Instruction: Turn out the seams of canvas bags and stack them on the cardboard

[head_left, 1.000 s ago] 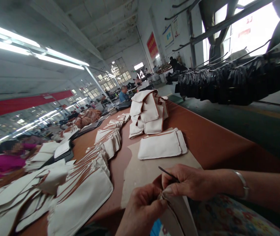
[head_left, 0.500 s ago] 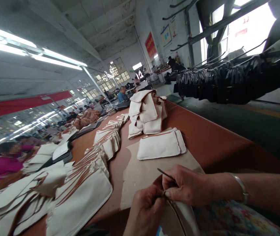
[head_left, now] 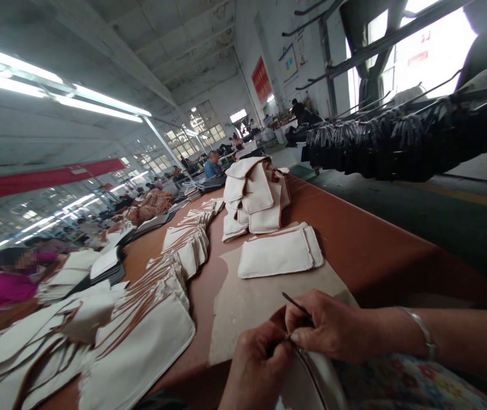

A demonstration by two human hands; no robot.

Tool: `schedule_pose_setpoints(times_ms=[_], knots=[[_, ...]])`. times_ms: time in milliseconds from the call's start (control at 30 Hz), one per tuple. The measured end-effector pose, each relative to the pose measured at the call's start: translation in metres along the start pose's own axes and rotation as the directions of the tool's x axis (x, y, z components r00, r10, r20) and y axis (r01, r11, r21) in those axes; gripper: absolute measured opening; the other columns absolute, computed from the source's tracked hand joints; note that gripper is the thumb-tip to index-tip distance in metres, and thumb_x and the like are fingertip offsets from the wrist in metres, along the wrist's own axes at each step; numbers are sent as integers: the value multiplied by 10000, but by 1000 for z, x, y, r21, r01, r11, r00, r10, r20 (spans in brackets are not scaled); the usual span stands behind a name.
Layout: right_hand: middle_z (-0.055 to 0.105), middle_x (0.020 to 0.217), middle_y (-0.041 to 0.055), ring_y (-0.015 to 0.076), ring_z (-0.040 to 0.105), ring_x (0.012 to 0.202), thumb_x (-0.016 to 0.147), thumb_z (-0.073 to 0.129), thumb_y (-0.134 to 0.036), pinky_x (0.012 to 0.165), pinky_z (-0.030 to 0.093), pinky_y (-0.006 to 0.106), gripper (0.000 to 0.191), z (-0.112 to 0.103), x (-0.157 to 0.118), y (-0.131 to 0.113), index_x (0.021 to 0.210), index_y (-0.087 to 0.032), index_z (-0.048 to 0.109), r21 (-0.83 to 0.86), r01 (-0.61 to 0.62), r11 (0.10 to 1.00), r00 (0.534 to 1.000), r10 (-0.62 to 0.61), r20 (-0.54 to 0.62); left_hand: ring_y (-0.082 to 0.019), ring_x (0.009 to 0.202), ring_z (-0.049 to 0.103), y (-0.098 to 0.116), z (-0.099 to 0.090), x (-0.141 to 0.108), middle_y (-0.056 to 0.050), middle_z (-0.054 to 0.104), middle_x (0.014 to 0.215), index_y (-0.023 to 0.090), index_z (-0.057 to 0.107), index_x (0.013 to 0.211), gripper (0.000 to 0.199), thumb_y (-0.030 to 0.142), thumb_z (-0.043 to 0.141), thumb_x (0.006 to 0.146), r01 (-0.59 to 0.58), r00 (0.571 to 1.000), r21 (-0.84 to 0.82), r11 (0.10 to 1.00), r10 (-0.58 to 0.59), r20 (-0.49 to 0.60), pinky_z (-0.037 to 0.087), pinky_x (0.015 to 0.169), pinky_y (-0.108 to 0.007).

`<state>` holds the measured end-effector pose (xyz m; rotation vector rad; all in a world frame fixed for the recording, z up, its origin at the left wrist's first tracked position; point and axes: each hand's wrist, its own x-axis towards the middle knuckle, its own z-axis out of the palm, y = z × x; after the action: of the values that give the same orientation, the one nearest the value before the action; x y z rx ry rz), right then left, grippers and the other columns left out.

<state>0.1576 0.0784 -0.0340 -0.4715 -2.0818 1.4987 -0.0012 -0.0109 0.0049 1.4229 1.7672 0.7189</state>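
My left hand [head_left: 258, 361] pinches the end of a pale fabric piece [head_left: 301, 384] with a dark seam or zipper along it, low in the head view. Touching it from the right, my right hand [head_left: 326, 327] is closed on the same end, and a thin dark tool [head_left: 295, 304] sticks out of its fingers to the upper left. What lies between the fingertips is too small to make out. Beyond my hands, flat white pouches [head_left: 275, 253] lie on a beige sheet [head_left: 238, 307].
A heap of white pouches with brown edges [head_left: 254, 193] stands farther back on the brown table [head_left: 337, 228]. Rows of white pieces [head_left: 140, 347] lie at the left. A person in magenta [head_left: 8, 290] sits far left. Black items hang on a rack [head_left: 397, 148] at right.
My right hand and the dark tool have shifted slightly to the right and the tool tilts a little differently. Both hands keep their hold on the fabric piece.
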Motion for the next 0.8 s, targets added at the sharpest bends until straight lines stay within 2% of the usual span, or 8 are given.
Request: schedule_pose_setpoints(times_ms=[167, 267, 367, 500, 600, 667, 700, 800], knots=[[633, 758, 6, 122, 558, 677, 761, 568, -101, 631, 419, 214, 98, 1, -9, 1, 809, -142, 642, -9, 171, 985, 985, -172, -9, -93, 512, 282, -11, 1, -3, 66, 385, 534, 188, 508, 624, 165, 315, 580, 700, 56, 996, -239, 969, -38, 80, 189, 493, -251], [619, 752, 24, 125, 564, 693, 845, 556, -137, 650, 417, 218, 82, -1, -15, 3, 833, -147, 636, -151, 357, 922, 931, -365, -28, -107, 515, 342, -15, -2, -7, 46, 423, 545, 179, 542, 631, 207, 355, 555, 739, 87, 995, -323, 942, -66, 78, 248, 504, -246], [605, 775, 48, 135, 539, 704, 897, 500, -156, 643, 394, 236, 136, -5, -20, 10, 889, -153, 636, -360, 505, 784, 847, -531, 31, -126, 599, 429, -16, -1, -10, 0, 509, 618, 153, 587, 620, 406, 510, 584, 814, 94, 995, -417, 904, -96, 16, 320, 560, -234], [630, 846, 66, 163, 529, 734, 910, 451, -175, 644, 381, 274, 207, -10, -22, 19, 1022, -169, 625, -538, 636, 553, 725, -666, 173, -83, 477, 328, -19, 5, -7, 34, 466, 541, 178, 519, 614, 511, 635, 737, 683, 199, 972, -513, 835, -102, 210, 221, 475, -226], [637, 828, 71, 174, 500, 705, 970, 400, -212, 649, 383, 303, 235, -11, -24, 21, 1034, -155, 619, -607, 662, 439, 687, -679, 259, -72, 472, 293, -19, 5, -6, 52, 426, 515, 160, 554, 613, 522, 627, 779, 664, 167, 978, -436, 884, -91, 190, 162, 465, -227], [640, 836, 78, 173, 502, 708, 976, 394, -212, 648, 392, 303, 237, -9, -26, 20, 1003, -151, 621, -589, 661, 465, 692, -680, 240, -73, 504, 283, -15, 2, -8, 53, 404, 535, 130, 601, 630, 512, 613, 746, 720, 89, 985, -322, 942, -35, 170, 154, 477, -231], [641, 848, 82, 170, 513, 720, 970, 409, -216, 649, 400, 295, 222, -9, -27, 20, 992, -148, 619, -544, 651, 529, 715, -668, 205, -79, 529, 300, -13, 0, -10, 45, 409, 560, 118, 623, 650, 504, 601, 704, 769, 30, 986, -248, 968, 11, 164, 172, 488, -230], [631, 869, 73, 135, 522, 696, 990, 429, -299, 631, 414, 250, 244, -11, -28, 14, 1021, -133, 605, -232, 438, 869, 897, -440, 47, -105, 594, 369, -6, -5, -15, 23, 447, 636, 120, 652, 724, 446, 521, 560, 896, -147, 978, -6, 989, 146, 147, 241, 526, -235]])
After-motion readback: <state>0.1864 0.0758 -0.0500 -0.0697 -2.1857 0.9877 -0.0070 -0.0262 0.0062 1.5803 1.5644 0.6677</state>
